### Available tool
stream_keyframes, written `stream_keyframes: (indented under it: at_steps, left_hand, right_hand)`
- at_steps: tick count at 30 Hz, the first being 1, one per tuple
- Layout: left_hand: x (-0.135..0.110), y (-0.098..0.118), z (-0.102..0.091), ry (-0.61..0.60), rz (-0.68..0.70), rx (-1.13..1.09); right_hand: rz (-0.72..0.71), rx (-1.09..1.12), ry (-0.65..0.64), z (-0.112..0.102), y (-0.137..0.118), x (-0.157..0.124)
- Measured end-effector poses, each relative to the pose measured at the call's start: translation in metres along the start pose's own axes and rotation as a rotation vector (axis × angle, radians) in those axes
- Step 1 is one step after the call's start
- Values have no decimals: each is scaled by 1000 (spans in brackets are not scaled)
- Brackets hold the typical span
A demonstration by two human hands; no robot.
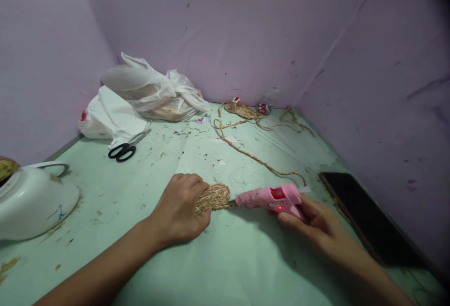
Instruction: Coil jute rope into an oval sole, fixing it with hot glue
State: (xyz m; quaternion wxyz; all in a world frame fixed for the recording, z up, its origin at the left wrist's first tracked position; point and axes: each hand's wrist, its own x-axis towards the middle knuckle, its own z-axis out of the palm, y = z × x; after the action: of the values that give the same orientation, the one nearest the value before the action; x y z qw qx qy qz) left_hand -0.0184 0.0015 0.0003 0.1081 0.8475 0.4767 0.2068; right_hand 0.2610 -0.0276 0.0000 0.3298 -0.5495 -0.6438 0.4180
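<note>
My left hand [183,207] grips a flat oval coil of braided straw rope [216,195], thumb below and fingers above it. Part of the coil is hidden under that hand. In my right hand [319,226] is a pink hot glue gun [269,198] with a red light lit on its side. Its metal nozzle meets the right end of the coil, where the rope leads off; whether it touches cannot be made out. A clear glue stick [304,189] pokes from the back of the gun. A long loose rope [260,160] runs from near the gun toward the back.
Black-handled scissors [126,150] lie at the left, beside white plastic bags [154,88]. A white pot-like container [38,203] stands at the far left. A dark phone [369,217] rests at the right. Near the back wall sits a woven straw piece with a small ornament [242,109].
</note>
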Motion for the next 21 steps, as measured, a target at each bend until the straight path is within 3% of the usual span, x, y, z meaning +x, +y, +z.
stream_keyframes:
  at_steps: [6,11,21]
  left_hand:
    - [-3,-2,2,61,51,-9]
    - [-5,-4,7,199,120,-19]
    - [-8,-3,3,475,208,0]
  right_hand:
    - [-33,-27,-12,1,-9,5]
    - [-18,25,-39,1,-6,4]
    - [-43,93,106,-1,-12,0]
